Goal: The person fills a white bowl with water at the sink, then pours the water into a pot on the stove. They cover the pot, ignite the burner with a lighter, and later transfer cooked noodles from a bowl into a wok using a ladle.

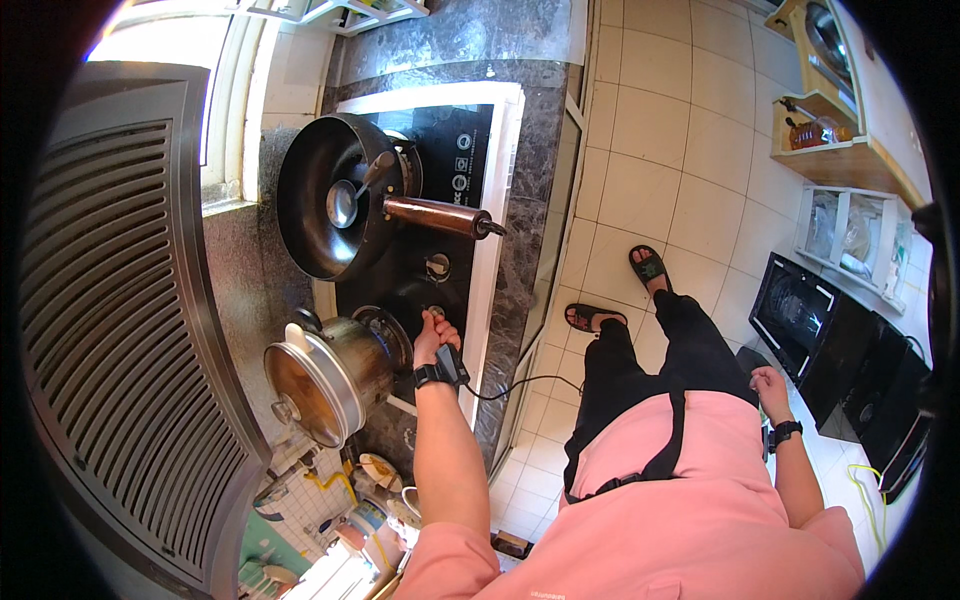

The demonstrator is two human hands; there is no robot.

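Note:
My left hand pinches a control knob on the black glass gas stove. Beside that hand, a tall metal pot stands on the nearer burner, with a light-rimmed steamer section and a glass lid on top; blue flame is faintly visible at its base. Over the farther burner sits a dark wok, its wooden handle reaching across the stove. A metal ladle rests inside it. The second knob lies between pot and wok. My right hand hangs by my hip, loosely curled, holding nothing visible.
A slatted range hood fills the left side. The dark stone counter edges the stove. Dishes lie behind the pot. At right are a black oven-like appliance, a white rack and a wooden shelf. A cable runs from my left wrist.

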